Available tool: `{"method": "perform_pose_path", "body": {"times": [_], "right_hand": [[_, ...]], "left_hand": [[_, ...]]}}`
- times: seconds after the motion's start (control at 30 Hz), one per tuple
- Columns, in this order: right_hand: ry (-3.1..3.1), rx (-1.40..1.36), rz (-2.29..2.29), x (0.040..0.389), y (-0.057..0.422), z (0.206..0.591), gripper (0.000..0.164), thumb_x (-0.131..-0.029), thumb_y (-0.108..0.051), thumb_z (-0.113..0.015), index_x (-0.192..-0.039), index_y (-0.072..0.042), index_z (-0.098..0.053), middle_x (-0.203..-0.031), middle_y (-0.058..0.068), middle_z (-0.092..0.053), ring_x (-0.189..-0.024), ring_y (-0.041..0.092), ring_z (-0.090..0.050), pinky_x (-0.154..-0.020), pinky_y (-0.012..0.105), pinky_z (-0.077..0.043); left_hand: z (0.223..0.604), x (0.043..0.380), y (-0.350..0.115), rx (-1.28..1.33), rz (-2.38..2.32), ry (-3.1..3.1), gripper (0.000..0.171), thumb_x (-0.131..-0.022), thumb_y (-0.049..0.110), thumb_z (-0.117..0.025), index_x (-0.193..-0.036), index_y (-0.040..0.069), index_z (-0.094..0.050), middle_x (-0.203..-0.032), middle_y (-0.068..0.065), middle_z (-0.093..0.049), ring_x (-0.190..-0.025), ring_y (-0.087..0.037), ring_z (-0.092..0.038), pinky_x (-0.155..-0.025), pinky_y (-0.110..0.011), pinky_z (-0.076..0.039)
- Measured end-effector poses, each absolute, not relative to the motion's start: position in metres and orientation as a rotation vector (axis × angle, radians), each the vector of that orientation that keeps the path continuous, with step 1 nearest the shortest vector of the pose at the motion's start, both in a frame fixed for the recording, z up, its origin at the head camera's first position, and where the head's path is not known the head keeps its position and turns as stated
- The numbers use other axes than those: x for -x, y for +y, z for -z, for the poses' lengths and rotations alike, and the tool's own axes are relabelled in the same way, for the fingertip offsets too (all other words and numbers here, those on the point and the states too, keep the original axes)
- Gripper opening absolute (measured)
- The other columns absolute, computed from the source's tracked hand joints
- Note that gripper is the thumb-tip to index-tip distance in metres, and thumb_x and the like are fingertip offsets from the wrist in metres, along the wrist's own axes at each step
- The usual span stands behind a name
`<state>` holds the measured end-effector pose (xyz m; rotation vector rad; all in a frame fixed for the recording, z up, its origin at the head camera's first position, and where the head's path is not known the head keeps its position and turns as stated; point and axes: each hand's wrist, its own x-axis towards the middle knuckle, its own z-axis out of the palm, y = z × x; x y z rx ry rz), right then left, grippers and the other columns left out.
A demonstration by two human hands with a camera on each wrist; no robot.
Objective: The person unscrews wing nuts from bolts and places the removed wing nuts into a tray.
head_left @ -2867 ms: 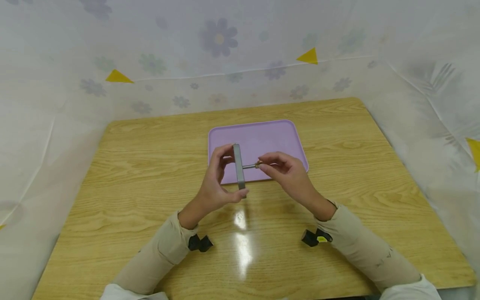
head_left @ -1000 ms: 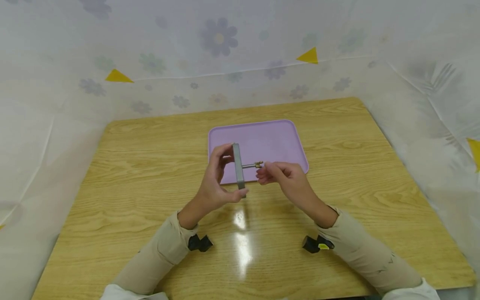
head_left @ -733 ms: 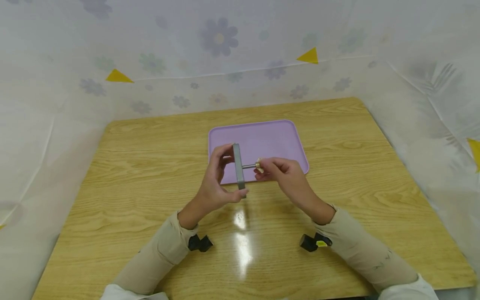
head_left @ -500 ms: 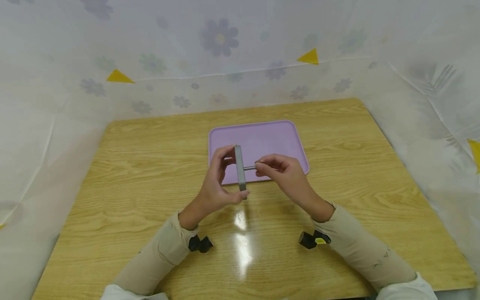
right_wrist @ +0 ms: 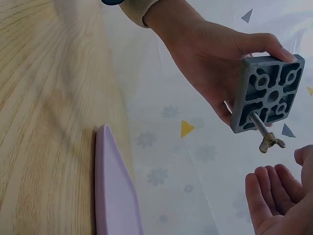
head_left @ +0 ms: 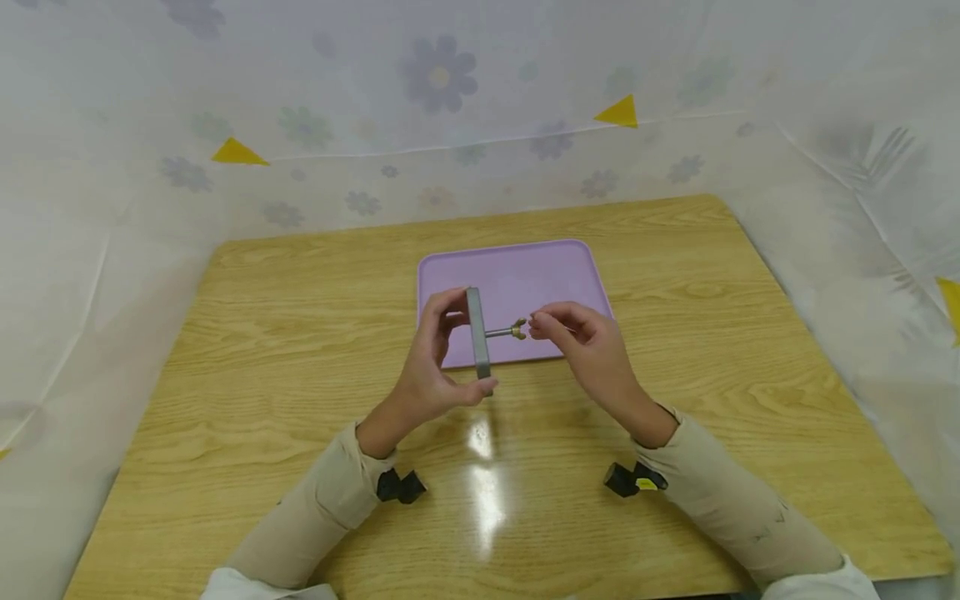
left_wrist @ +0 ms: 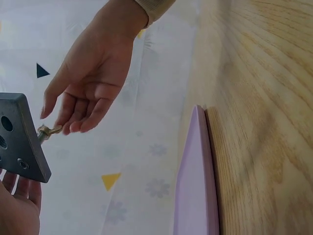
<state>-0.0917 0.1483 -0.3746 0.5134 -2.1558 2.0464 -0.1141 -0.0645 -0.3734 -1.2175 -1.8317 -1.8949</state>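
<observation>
My left hand (head_left: 431,371) grips a grey square plate (head_left: 477,335) by its edges, thumb below and fingers above, holding it upright over the table. Round holes and ribbed recesses show on the plate's face in the right wrist view. A threaded bolt (right_wrist: 259,124) sticks out of one corner hole, with a brass wing nut (right_wrist: 271,142) near its free end. Just right of the wing nut hovers my right hand (head_left: 596,354), its fingers loosely bent and holding nothing. A small gap separates its fingertips from the nut.
Behind and beneath the hands a shallow purple tray (head_left: 525,271) lies on the wood-grain table (head_left: 300,333). Pale flowered sheeting (head_left: 337,100) with yellow triangles hangs around the table's back and sides.
Half a second ago my right fingers pinched the wing nut, after several shifts of grip on it. Now they have let go and moved slightly right. The left hand and plate stay nearly still.
</observation>
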Motion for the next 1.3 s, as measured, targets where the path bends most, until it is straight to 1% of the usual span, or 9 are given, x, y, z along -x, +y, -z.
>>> {"method": "perform_pose_path", "body": {"times": [0.07, 0.17, 0.3, 0.43, 0.57, 0.7, 0.8, 1.03, 1.3], "right_hand": [[-2.161, -0.517, -2.041, 0.089, 0.15, 0.374, 0.017, -0.093, -0.004, -0.052, -0.095, 0.008, -0.064, -0.089, 0.016, -0.066, -0.079, 0.027, -0.065, -0.073, 0.035, -0.055], [-2.208, -0.554, -2.096, 0.085, 0.149, 0.372, 0.024, -0.096, -0.009, -0.049, -0.091, 0.007, -0.066, -0.086, 0.017, -0.067, -0.074, 0.025, -0.065, -0.069, 0.036, -0.055], [-2.244, -0.581, -2.178, 0.083, 0.146, 0.373, 0.033, -0.099, -0.016, -0.045, -0.092, 0.006, -0.068, -0.087, 0.017, -0.068, -0.073, 0.027, -0.065, -0.069, 0.039, -0.055], [-2.213, -0.538, -2.243, 0.085, 0.144, 0.371, 0.038, -0.099, -0.02, -0.043, -0.095, 0.01, -0.066, -0.089, 0.017, -0.067, -0.077, 0.032, -0.065, -0.071, 0.04, -0.055], [-2.198, -0.49, -2.271, 0.087, 0.143, 0.369, 0.035, -0.097, -0.021, -0.048, -0.101, 0.011, -0.064, -0.094, 0.017, -0.067, -0.083, 0.034, -0.065, -0.075, 0.04, -0.054], [-2.203, -0.444, -2.285, 0.09, 0.143, 0.369, 0.029, -0.092, -0.019, -0.059, -0.104, 0.006, -0.064, -0.097, 0.017, -0.066, -0.085, 0.031, -0.065, -0.077, 0.044, -0.053], [-2.204, -0.459, -2.28, 0.091, 0.142, 0.369, 0.026, -0.089, -0.016, -0.063, -0.105, 0.005, -0.064, -0.098, 0.015, -0.066, -0.085, 0.03, -0.064, -0.078, 0.043, -0.053], [-2.192, -0.518, -2.237, 0.093, 0.143, 0.37, 0.02, -0.087, -0.01, -0.065, -0.103, 0.002, -0.065, -0.1, 0.009, -0.066, -0.087, 0.023, -0.064, -0.078, 0.036, -0.054], [-2.194, -0.564, -2.196, 0.094, 0.144, 0.372, 0.022, -0.087, -0.009, -0.065, -0.106, 0.001, -0.065, -0.103, 0.008, -0.066, -0.091, 0.021, -0.064, -0.079, 0.035, -0.053]], "left_hand": [[0.373, 0.114, -0.064, 1.217, 1.895, -1.824, 0.092, -0.07, 0.036, -0.078, -0.134, -0.008, -0.028, -0.123, -0.017, -0.04, -0.11, -0.033, -0.041, -0.092, -0.045, -0.042], [0.373, 0.115, -0.064, 1.217, 1.893, -1.818, 0.092, -0.069, 0.035, -0.078, -0.134, -0.008, -0.028, -0.123, -0.017, -0.041, -0.11, -0.033, -0.041, -0.092, -0.045, -0.042], [0.373, 0.114, -0.064, 1.221, 1.891, -1.819, 0.092, -0.07, 0.036, -0.078, -0.134, -0.008, -0.028, -0.123, -0.017, -0.041, -0.11, -0.034, -0.04, -0.092, -0.045, -0.042], [0.372, 0.113, -0.063, 1.223, 1.895, -1.825, 0.093, -0.071, 0.038, -0.077, -0.134, -0.008, -0.027, -0.124, -0.017, -0.04, -0.111, -0.033, -0.04, -0.093, -0.044, -0.042], [0.371, 0.112, -0.063, 1.227, 1.901, -1.826, 0.092, -0.071, 0.038, -0.077, -0.134, -0.008, -0.027, -0.124, -0.017, -0.04, -0.111, -0.033, -0.041, -0.093, -0.045, -0.041], [0.372, 0.112, -0.063, 1.238, 1.904, -1.837, 0.091, -0.072, 0.038, -0.076, -0.134, -0.007, -0.027, -0.125, -0.016, -0.04, -0.111, -0.033, -0.041, -0.093, -0.045, -0.041], [0.372, 0.112, -0.063, 1.238, 1.902, -1.849, 0.091, -0.072, 0.038, -0.076, -0.135, -0.006, -0.027, -0.125, -0.016, -0.04, -0.111, -0.033, -0.041, -0.093, -0.045, -0.041], [0.373, 0.112, -0.064, 1.233, 1.902, -1.849, 0.091, -0.072, 0.038, -0.076, -0.135, -0.006, -0.027, -0.124, -0.015, -0.04, -0.111, -0.033, -0.04, -0.093, -0.045, -0.041], [0.372, 0.112, -0.064, 1.232, 1.895, -1.835, 0.091, -0.072, 0.037, -0.076, -0.134, -0.007, -0.027, -0.124, -0.016, -0.04, -0.111, -0.033, -0.04, -0.093, -0.044, -0.041]]}}
